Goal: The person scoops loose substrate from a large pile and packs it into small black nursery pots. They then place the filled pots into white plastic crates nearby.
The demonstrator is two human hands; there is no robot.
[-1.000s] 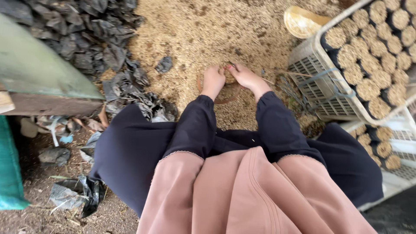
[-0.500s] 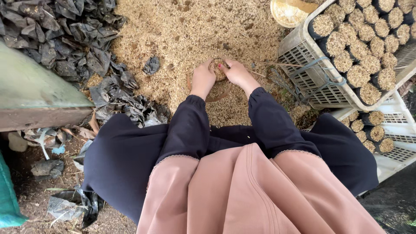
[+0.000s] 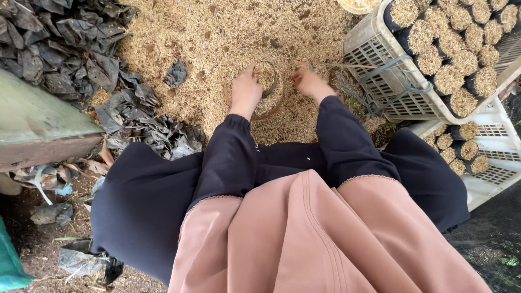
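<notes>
Two hands: both down in the husk pile [image 3: 217, 38]
Left hand [image 3: 245, 91]: fingers curled round the rim of a small husk-filled pot [image 3: 266, 81]
Right hand [image 3: 310, 82]: fingers loosely bent, just right of the pot; grip cannot be told
Crate [image 3: 380, 59]: filled pots, right edge of the pile

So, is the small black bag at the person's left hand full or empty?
Full. The bag by the left hand shows husk level with its open rim; below the surface cannot be seen.

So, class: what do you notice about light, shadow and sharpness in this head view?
Head view: soft, even daylight with no glare; husk pile and crate sharp; faint shadow under the left hand; right hand slightly blurred; straight edges bow towards the corners.
</notes>
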